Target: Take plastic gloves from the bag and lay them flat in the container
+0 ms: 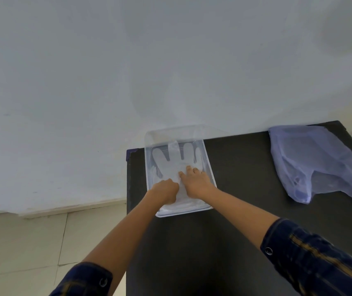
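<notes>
Both my hands press a plastic glove (171,162) flat inside the container (210,171): left hand (166,192) curled, right hand (196,180) spread, neither grip holding anything. At three o'clock, the bag (320,161) lies on the surface (245,167).

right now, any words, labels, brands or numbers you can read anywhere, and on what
None: no text can be read in this view.
Container: clear plastic, no label seen.
Glove: plain, no print.
Bag: pale and see-through, no print shows.
Sleeve: buttons and stitching only, no lettering.
Table and wall: bare, no sign.
</notes>
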